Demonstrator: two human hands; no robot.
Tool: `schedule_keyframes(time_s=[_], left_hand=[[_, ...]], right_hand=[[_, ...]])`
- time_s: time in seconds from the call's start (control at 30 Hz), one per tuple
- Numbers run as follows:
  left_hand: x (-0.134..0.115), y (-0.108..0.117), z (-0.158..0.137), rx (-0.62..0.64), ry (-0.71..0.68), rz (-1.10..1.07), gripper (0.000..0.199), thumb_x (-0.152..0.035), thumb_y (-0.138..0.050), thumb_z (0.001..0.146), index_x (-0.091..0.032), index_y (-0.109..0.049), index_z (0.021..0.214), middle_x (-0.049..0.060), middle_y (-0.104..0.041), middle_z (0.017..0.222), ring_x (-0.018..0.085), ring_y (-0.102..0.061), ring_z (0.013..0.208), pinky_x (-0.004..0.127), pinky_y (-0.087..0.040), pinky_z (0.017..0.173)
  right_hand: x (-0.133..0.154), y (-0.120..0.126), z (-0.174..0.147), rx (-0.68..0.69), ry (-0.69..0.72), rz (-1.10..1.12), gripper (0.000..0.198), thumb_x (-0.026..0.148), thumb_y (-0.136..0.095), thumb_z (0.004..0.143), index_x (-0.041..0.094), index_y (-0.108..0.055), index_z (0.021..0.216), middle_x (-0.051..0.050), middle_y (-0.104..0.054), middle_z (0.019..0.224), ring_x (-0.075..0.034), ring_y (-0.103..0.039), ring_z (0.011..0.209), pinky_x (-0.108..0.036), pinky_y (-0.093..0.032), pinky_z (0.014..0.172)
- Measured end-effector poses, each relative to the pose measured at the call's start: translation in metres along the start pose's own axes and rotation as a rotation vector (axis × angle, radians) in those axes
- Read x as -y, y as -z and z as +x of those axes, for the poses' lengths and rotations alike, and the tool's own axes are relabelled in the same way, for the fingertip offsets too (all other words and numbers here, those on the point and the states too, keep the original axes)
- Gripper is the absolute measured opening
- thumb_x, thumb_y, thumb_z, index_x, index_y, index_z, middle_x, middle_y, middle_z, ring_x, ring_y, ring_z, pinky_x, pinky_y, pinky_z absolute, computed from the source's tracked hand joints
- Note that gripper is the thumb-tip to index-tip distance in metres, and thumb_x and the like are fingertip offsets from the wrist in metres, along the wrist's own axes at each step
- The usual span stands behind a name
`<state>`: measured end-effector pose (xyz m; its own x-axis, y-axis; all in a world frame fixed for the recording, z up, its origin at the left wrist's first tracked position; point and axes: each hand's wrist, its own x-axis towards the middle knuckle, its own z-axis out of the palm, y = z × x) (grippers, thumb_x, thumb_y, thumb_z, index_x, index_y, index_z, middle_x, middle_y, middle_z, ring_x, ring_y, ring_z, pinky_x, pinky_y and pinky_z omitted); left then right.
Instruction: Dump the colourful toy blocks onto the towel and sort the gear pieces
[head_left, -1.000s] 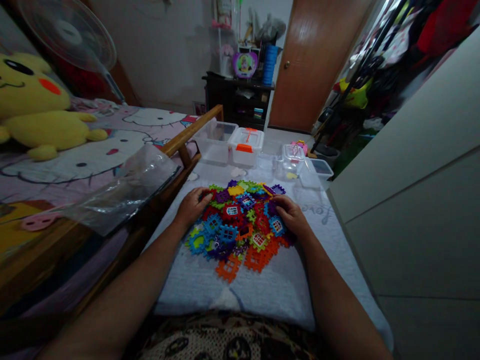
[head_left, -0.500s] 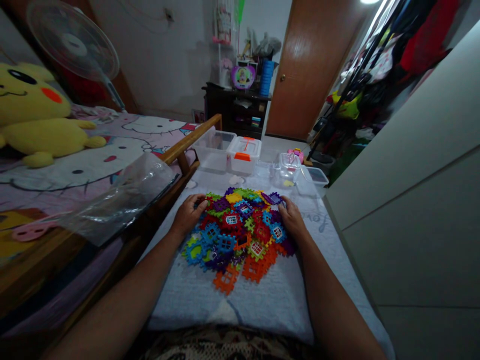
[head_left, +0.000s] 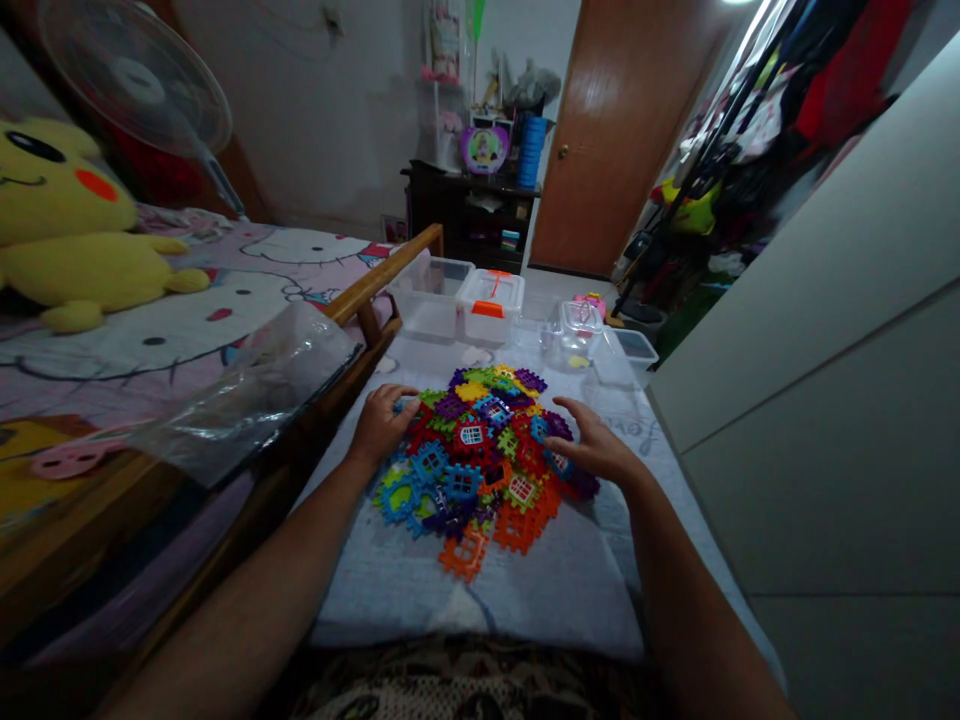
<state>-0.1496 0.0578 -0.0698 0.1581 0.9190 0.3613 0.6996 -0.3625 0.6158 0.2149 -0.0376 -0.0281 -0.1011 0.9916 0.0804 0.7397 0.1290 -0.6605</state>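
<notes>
Left hand (head_left: 381,428) curls at the interlocking-tile pile's (head_left: 484,455) ten o'clock, its grip unclear; right hand (head_left: 594,446) arches at two o'clock, thumb and fingers apart.

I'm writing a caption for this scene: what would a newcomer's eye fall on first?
Probably the heap of bright plastic pieces on the pale cloth, between the left hand and the right hand. Next, the big yellow plush toy on the bed, at the picture's left edge. The clear box with orange trim, beyond the heap, also stands out.
</notes>
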Motion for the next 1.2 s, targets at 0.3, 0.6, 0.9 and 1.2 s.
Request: schedule_keyframes(time_s=[0.3, 0.6, 0.9, 1.2], left_hand=[[-0.051, -0.009, 0.042, 0.029, -0.22, 0.111, 0.041, -0.05, -0.055, 0.088, -0.022, -0.066, 0.116, 0.01, -0.056, 0.132, 0.029, -0.048, 0.127, 0.046, -0.032, 0.113], [-0.116, -0.08, 0.113, 0.654, -0.262, 0.334, 0.063, -0.062, -0.051, 0.089, -0.027, -0.053, 0.141, 0.014, -0.038, 0.154, 0.04, -0.032, 0.141, 0.056, -0.027, 0.112], [-0.115, -0.083, 0.108, 0.838, -0.385, 0.262, 0.059, -0.062, -0.045, 0.09, -0.022, -0.062, 0.131, 0.011, -0.058, 0.137, 0.027, -0.058, 0.119, 0.035, -0.042, 0.102], [-0.117, -0.063, 0.085, 0.837, -0.503, 0.218, 0.055, -0.055, -0.047, 0.092, -0.018, -0.063, 0.129, 0.013, -0.058, 0.135, 0.025, -0.057, 0.12, 0.031, -0.04, 0.103]], right_hand=[[0.044, -0.076, -0.087, -0.127, 0.051, -0.278, 0.144, 0.069, -0.085, 0.042, 0.032, -0.008, 0.158, -0.017, -0.001, 0.165, -0.056, -0.002, 0.145, -0.079, -0.012, 0.107], [0.043, -0.068, -0.081, -0.174, 0.095, -0.371, 0.091, 0.034, -0.072, 0.071, 0.029, -0.032, 0.152, -0.015, -0.025, 0.16, -0.046, -0.031, 0.139, -0.065, -0.037, 0.105], [0.036, -0.052, -0.07, -0.22, 0.164, -0.468, 0.064, 0.017, -0.063, 0.076, 0.018, -0.049, 0.139, -0.02, -0.04, 0.15, -0.037, -0.044, 0.13, -0.055, -0.045, 0.104], [0.006, -0.029, -0.056, -0.319, 0.239, -0.356, 0.046, 0.015, -0.057, 0.079, 0.018, -0.058, 0.125, -0.018, -0.052, 0.138, -0.031, -0.054, 0.123, -0.046, -0.049, 0.101]])
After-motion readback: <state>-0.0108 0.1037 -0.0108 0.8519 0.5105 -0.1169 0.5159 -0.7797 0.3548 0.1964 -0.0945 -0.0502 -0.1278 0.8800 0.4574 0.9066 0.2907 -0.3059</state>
